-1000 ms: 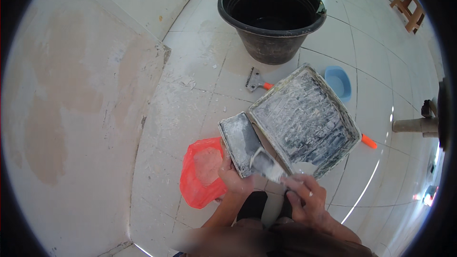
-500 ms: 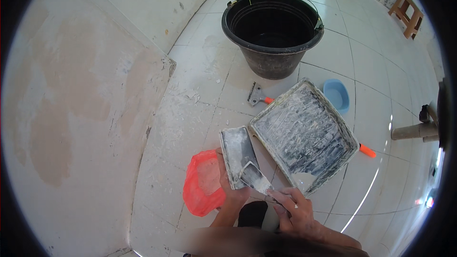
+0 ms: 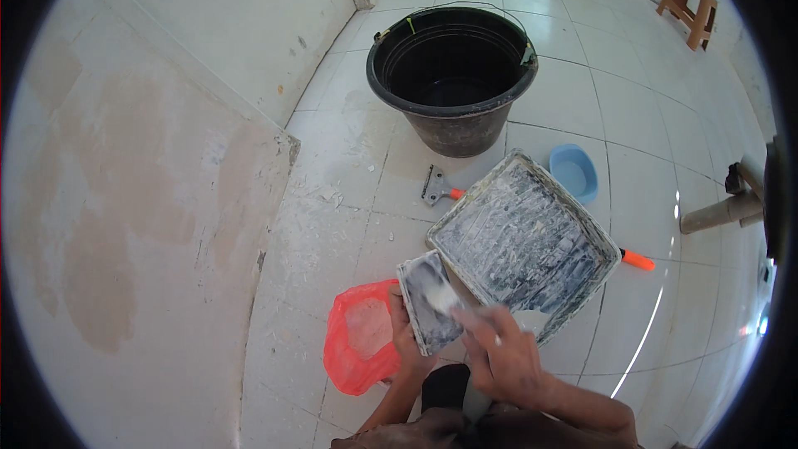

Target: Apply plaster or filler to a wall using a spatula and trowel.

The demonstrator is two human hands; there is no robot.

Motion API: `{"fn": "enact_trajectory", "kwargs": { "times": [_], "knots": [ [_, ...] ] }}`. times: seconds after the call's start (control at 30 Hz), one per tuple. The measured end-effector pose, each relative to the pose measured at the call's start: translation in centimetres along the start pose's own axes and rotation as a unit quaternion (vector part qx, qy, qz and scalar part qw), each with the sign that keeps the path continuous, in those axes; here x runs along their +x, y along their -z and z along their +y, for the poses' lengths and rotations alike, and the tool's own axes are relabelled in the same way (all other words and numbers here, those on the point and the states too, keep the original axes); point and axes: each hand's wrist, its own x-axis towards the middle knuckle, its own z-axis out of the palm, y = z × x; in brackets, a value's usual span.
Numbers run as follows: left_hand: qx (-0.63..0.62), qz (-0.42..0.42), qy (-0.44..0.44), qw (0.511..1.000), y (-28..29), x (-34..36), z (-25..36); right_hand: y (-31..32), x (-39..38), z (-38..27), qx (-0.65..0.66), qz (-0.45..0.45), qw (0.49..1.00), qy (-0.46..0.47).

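Observation:
My left hand (image 3: 407, 344) is closed around the left side and lower end of a small rectangular putty pan (image 3: 433, 326), whose grey face is smeared white. In my right hand (image 3: 505, 359) is a putty knife (image 3: 442, 297). Its blade, blurred by motion, lies over the middle of the pan, and its handle is mostly hidden by the fingers. Just left of the pan, an open red plastic bag (image 3: 339, 363) with pale powder (image 3: 368, 328) inside sits on the floor. A large shallow tray (image 3: 519, 229) streaked with white lies to the right, with some white putty (image 3: 531, 321) in its near corner.
Beyond the tray stands a black bucket (image 3: 461, 131). A scraper (image 3: 435, 186) and a light-blue bowl (image 3: 573, 173) flank the tray's far end; an orange handle (image 3: 638, 259) pokes out at its right. A patched wall (image 3: 150, 199) rises on the left. A brown stool (image 3: 688, 8) stands far right.
The putty knife has moved up the pan, from its lower end to the middle, and my right hand with it. The pan has shifted slightly right. The whole view has tilted a little.

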Motion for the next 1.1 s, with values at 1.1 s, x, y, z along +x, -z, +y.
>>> {"fn": "enact_trajectory", "kwargs": {
  "times": [1.1],
  "knots": [
    [-0.062, 0.012, 0.062, 0.996, 1.8, 1.1, -0.1, 0.0, 2.4, 1.3, 0.016, 0.111, 0.994, 0.005]
  ]
}}
